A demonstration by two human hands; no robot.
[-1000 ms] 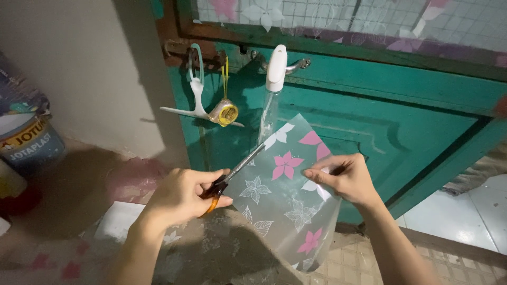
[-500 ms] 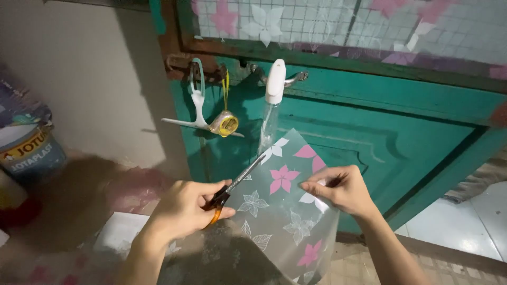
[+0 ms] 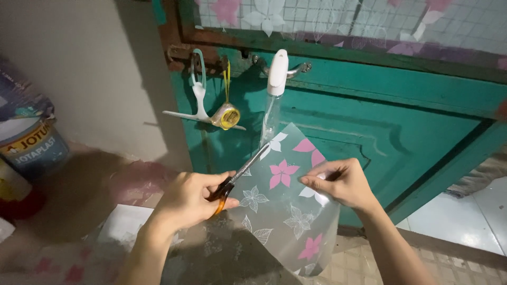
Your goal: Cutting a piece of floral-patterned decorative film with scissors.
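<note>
My left hand [image 3: 190, 200] grips orange-handled scissors [image 3: 240, 174], whose blades point up and right along the left edge of a translucent film sheet [image 3: 285, 211] printed with pink and white flowers. My right hand [image 3: 340, 182] pinches the sheet's right edge and holds it up in front of a green door [image 3: 369, 121]. The sheet hangs down below both hands.
A white squeegee [image 3: 199, 100], a yellow tape measure [image 3: 228, 116] and a clear spray bottle with a white head [image 3: 274, 95] hang from the door's latch. A paint bucket [image 3: 31, 145] stands at the left by the wall. The door's upper pane [image 3: 317, 21] carries the same flowered film.
Both hands and the sheet sit slightly lower and further right in view. The scissors stay along the sheet's left edge.
</note>
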